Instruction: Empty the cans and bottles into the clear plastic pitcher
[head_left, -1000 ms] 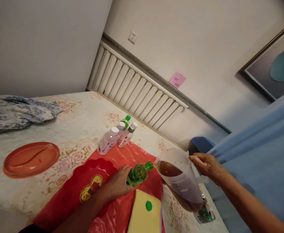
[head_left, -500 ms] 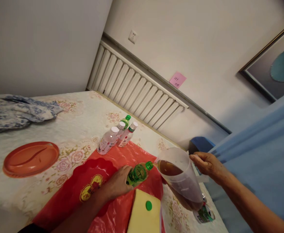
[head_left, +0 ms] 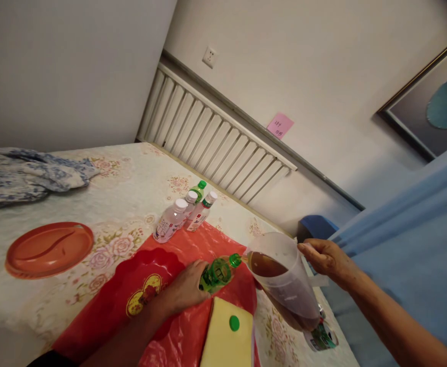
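My left hand is wrapped round a green bottle standing on a red plastic sheet. My right hand grips the handle of a clear plastic jug holding brown liquid. The jug is tilted, its spout at the bottle's open mouth. The bottle's green cap lies on a yellow pad just in front.
Three small capped bottles stand behind the red sheet. An orange plate sits at left on the floral tablecloth, blue patterned cloth beyond it. A drink can lies under the jug. A radiator lines the wall.
Almost nothing has moved; the jug stays tilted against the bottle's mouth and both hands keep their hold.
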{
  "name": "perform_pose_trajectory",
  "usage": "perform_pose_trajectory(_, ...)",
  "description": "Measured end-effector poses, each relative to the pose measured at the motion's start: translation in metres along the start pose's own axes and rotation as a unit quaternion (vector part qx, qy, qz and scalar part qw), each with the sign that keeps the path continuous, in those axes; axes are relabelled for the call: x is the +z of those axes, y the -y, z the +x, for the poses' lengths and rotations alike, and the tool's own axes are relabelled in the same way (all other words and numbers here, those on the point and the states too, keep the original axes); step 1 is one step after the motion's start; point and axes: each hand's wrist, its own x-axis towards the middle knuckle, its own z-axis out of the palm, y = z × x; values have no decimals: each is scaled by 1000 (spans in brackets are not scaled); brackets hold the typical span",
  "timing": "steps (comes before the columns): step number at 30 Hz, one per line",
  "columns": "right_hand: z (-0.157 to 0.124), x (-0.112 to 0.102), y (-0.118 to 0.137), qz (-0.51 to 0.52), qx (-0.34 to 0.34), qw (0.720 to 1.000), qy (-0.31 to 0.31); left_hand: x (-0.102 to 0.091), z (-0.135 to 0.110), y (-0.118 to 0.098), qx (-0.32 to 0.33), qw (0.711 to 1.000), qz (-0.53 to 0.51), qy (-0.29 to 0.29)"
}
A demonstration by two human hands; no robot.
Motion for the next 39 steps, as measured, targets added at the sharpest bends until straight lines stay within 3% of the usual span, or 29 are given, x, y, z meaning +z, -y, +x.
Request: perform_pose_trajectory(39, 1, 2, 7, 10, 0, 1000, 4, -2, 0, -2, -11, 1000, -14, -2)
